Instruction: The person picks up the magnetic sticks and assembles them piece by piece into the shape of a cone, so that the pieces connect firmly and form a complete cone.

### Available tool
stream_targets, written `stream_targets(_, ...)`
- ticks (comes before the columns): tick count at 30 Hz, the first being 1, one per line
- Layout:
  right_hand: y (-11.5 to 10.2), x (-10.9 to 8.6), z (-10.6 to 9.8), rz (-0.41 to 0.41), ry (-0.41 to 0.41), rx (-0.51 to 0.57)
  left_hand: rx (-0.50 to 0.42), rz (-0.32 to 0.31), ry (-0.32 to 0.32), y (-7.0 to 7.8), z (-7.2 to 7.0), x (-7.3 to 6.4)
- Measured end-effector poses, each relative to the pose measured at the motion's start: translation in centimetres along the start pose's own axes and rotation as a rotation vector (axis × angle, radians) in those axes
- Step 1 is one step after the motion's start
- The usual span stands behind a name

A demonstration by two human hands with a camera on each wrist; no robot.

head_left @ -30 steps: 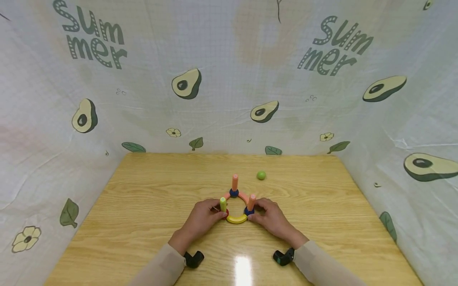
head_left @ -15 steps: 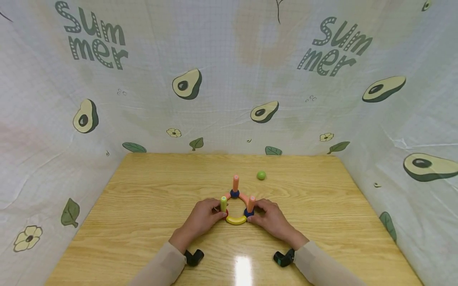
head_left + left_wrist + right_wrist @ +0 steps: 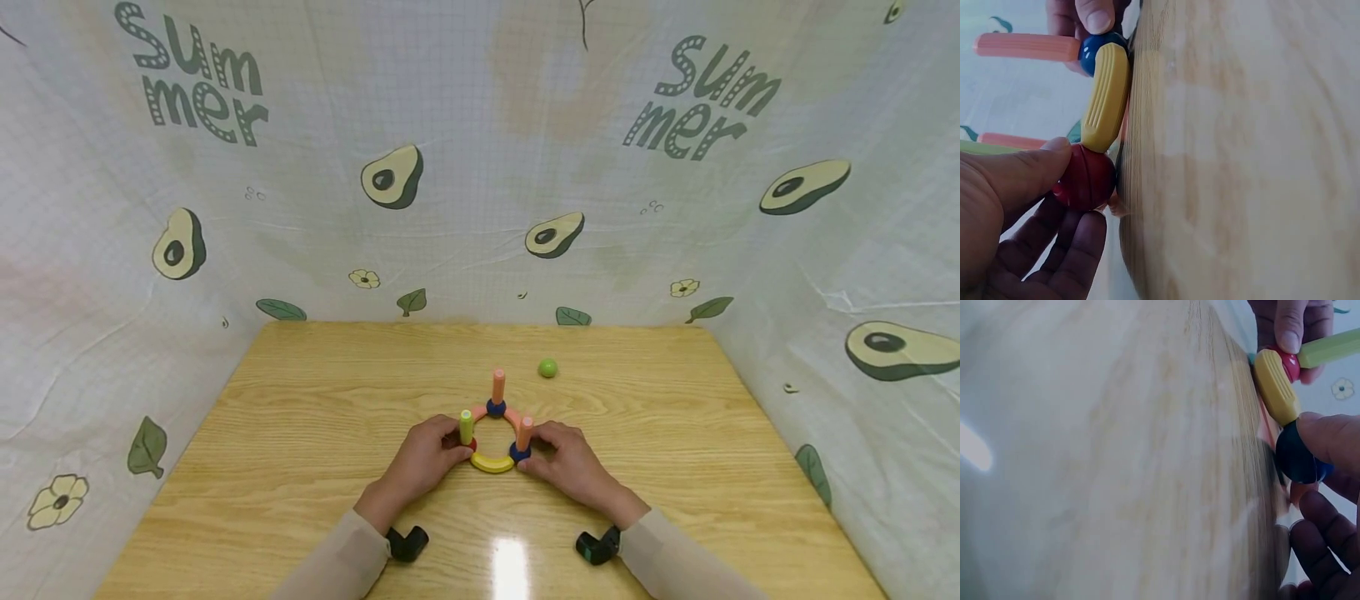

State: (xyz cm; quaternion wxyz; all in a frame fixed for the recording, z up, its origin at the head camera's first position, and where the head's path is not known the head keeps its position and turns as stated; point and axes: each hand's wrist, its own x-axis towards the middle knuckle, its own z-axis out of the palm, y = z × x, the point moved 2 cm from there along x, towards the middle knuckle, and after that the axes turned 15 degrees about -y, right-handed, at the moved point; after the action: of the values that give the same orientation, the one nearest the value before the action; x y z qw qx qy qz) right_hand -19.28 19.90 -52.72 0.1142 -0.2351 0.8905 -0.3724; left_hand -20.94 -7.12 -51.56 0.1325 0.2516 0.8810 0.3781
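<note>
A ring of curved bars and balls lies on the table, with an upright rod on each of its three balls. My left hand [image 3: 429,454] pinches the red ball [image 3: 1088,178], which bears the lime-green rod [image 3: 467,428]. With thumb and fingers my right hand [image 3: 566,460] holds the near blue ball [image 3: 1297,453], under an orange-pink rod [image 3: 524,434]. A yellow curved bar [image 3: 492,463] joins these two balls along the near side. Orange-pink curved bars [image 3: 513,417] run back to the far blue ball [image 3: 496,408], topped by another orange-pink rod [image 3: 498,387].
A small green ball [image 3: 548,367] lies on the wooden table [image 3: 337,375] behind the ring, to the right. Patterned white sheeting [image 3: 465,108] rises at the table's back and both sides. Each wrist wears a black device [image 3: 597,546].
The ring has turned slightly between the hands: its far rod has shifted a little to the right, and the right-hand ball slightly nearer. Both hands keep their hold.
</note>
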Motion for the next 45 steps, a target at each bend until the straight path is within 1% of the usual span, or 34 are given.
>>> stream_targets(7, 0.2, 0.0, 0.2, 0.001, -0.023, -0.007, -0.027, -0.019, -0.002, -0.3, 0.0, 0.0)
stream_targets(14, 0.1, 0.0, 0.2, -0.029, -0.027, -0.029, -0.038, -0.02, -0.024, -0.5, -0.1, -0.3)
stream_targets(18, 0.0, -0.1, 0.0, -0.008, -0.055, 0.004, -0.056, -0.019, -0.031, -0.6, -0.1, -0.4)
stream_targets(22, 0.0, -0.2, -0.4, 0.014, -0.097, 0.064, -0.058, -0.003, -0.027, -0.5, -0.1, -0.3)
stream_targets(26, 0.3, -0.2, -0.8, 0.03, -0.103, 0.089, -0.057, 0.001, -0.023, -0.5, -0.1, -0.2)
stream_targets(28, 0.5, -0.1, -1.0, 0.039, -0.089, 0.095, -0.054, 0.002, -0.021, -0.5, -0.2, -0.2)
stream_targets(37, 0.7, 0.5, -2.4, 0.054, 0.023, 0.085, -0.07, 0.0, -0.03, -0.5, 0.0, -0.2)
stream_targets(41, 0.9, 1.2, -3.0, 0.085, 0.054, 0.071, -0.065, -0.006, -0.033, -0.4, 0.1, -0.1)
stream_targets(45, 1.5, 2.4, -4.2, 0.123, 0.121, 0.043, -0.073, -0.014, -0.037, -0.4, 0.1, -0.1)
